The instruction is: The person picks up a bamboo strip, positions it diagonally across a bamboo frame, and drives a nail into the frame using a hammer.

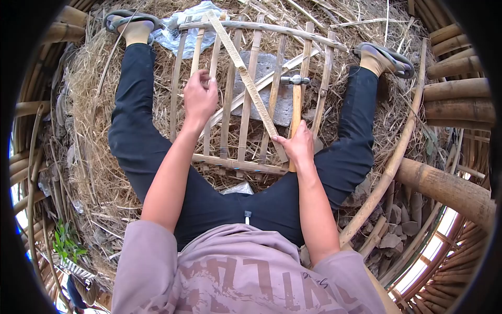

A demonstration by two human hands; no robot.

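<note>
Between my legs lies a bamboo frame (pixel 227 110) of several upright slats joined by a top and a bottom rail. A pale split-bamboo strip (pixel 246 76) crosses it diagonally on top; another diagonal strip runs beneath it the other way. My right hand (pixel 299 144) is wrapped round the wooden handle of a hammer (pixel 297 102), its metal head pointing away from me. The right thumb touches the diagonal strip near its lower end. Over the left slats is my left hand (pixel 201 97), its fingers curled together; whatever they may hold is hidden.
A flat grey stone slab (pixel 261 86) lies under the frame. Clear plastic (pixel 175 26) is by my left foot. Dry straw (pixel 94 115) covers the ground. Thick bamboo poles (pixel 449 191) and a curved pole (pixel 392 167) stand on the right, with broken stones (pixel 392 240) near them.
</note>
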